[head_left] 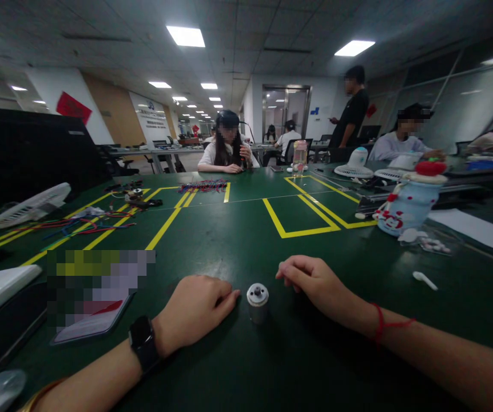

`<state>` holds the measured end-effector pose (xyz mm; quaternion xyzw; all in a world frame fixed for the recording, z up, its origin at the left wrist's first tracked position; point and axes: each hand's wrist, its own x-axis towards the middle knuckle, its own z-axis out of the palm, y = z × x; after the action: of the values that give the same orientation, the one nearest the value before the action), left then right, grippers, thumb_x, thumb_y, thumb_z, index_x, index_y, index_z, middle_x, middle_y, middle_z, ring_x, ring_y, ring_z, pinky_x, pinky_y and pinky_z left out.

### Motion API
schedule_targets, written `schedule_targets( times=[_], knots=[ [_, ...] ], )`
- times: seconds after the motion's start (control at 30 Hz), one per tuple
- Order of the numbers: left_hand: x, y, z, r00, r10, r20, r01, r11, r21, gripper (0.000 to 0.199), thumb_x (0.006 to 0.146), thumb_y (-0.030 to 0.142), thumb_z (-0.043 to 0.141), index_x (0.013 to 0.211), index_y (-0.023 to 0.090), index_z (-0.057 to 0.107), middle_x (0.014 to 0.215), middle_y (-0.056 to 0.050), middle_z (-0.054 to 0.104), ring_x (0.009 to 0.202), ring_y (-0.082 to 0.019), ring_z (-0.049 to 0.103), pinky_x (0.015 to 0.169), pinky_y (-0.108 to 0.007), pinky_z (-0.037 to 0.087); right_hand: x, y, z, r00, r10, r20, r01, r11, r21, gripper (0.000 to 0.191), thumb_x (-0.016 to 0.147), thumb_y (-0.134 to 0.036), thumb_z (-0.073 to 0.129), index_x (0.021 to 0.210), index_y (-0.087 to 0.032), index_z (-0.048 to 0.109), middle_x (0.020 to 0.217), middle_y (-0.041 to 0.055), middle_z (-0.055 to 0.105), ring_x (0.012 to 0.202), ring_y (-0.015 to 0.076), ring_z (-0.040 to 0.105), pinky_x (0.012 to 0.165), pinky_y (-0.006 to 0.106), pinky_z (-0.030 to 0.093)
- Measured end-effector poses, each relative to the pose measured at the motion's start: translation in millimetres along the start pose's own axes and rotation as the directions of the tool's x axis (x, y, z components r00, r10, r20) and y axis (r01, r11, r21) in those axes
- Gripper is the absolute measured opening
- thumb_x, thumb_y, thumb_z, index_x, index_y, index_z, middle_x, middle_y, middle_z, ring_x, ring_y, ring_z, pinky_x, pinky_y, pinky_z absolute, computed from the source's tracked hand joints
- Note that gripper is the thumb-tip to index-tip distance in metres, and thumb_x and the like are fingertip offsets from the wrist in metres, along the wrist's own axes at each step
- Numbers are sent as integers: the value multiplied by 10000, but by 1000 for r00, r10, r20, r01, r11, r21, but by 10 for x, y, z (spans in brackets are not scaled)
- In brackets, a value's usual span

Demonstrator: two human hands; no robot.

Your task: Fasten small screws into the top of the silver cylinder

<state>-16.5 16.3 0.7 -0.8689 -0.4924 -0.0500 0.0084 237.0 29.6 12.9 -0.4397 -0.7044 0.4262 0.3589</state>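
Note:
A small metal cylinder [257, 303], which looks like a motor with a short shaft and holes in its top face, stands upright on the green table between my hands. My left hand [197, 309] rests on the tabletop just left of it, fingers curled under and thumb pointing at the cylinder without touching it. My right hand [310, 280] lies to the right and slightly farther away, its fingers loosely curled in with the thumb close to them. Nothing shows in either hand, though the left fingertips are hidden.
A transparent sleeve [92, 326] lies left of my left hand. Bundled wires [87, 223] and a white fan [32, 206] are farther left. At right are a blue cup [416, 203] and a white earbud [425, 280]. Across the table sits a person [228, 143].

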Motion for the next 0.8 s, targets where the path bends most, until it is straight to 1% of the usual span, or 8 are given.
schedule_targets(
  times=[0.1, 0.2, 0.37, 0.47, 0.53, 0.6, 0.7, 0.8],
  knots=[
    [2, 18, -12, 1000, -16, 6, 16, 1000, 5, 457, 968, 419, 354, 636, 201, 580, 571, 6, 566, 519, -137, 469, 520, -283, 176, -28, -145, 91, 979, -195, 54, 201, 968, -148, 189, 820, -351, 658, 943, -211, 683, 895, 11, 589, 754, 127, 526, 651, 258, 414],
    [8, 35, -25, 1000, -24, 7, 24, 1000, 2, 451, 963, 414, 368, 626, 202, 579, 562, 8, 569, 508, -134, 462, 516, -282, 173, -33, -278, 164, 951, -297, 85, 308, 930, -202, 124, 790, -298, 695, 882, -215, 706, 948, 15, 571, 847, 136, 538, 709, 258, 428],
    [11, 40, -39, 1000, -21, 5, 21, 1000, -12, 456, 968, 407, 357, 627, 197, 575, 564, 8, 564, 504, -130, 457, 519, -279, 186, -3, -280, 64, 965, -263, 17, 262, 952, -160, 138, 845, -319, 638, 886, -203, 701, 907, 17, 588, 803, 131, 547, 675, 260, 430],
    [6, 23, -30, 1000, -4, 2, 4, 1000, -16, 448, 970, 404, 355, 641, 195, 577, 576, 7, 564, 518, -132, 466, 521, -278, 193, -24, -174, -57, 966, -227, 126, 251, 942, -223, 123, 829, -300, 660, 880, -206, 721, 929, 25, 594, 859, 147, 558, 757, 285, 437],
    [-1, 7, -18, 1000, 5, -5, -6, 1000, -13, 450, 973, 401, 348, 644, 193, 574, 576, 6, 556, 520, -133, 466, 522, -280, 196, -55, -98, -107, 953, -192, 233, 258, 918, -300, 114, 807, -298, 684, 872, -222, 739, 948, 32, 589, 897, 163, 554, 816, 314, 431],
    [-10, -6, -5, 1000, 10, -10, -10, 1000, -10, 455, 975, 400, 343, 641, 191, 571, 575, 6, 550, 521, -134, 467, 522, -283, 198, -83, -37, -123, 937, -175, 301, 285, 883, -373, 121, 800, -306, 690, 885, -244, 750, 966, 37, 587, 917, 178, 542, 835, 337, 423],
    [-17, -13, 4, 1000, 14, -16, -14, 1000, -7, 457, 977, 400, 342, 640, 191, 568, 576, 6, 551, 526, -136, 475, 524, -287, 202, -102, 10, -111, 929, -186, 321, 317, 847, -427, 143, 812, -314, 674, 925, -271, 751, 989, 41, 583, 928, 190, 526, 834, 350, 419],
    [-12, -4, -5, 1000, 13, -9, -14, 1000, -10, 455, 979, 396, 343, 642, 189, 568, 578, 5, 555, 526, -134, 481, 524, -287, 205, -105, 14, -102, 929, -196, 313, 322, 846, -426, 148, 816, -314, 668, 933, -275, 751, 998, 43, 583, 931, 194, 524, 836, 353, 418]
  ],
)
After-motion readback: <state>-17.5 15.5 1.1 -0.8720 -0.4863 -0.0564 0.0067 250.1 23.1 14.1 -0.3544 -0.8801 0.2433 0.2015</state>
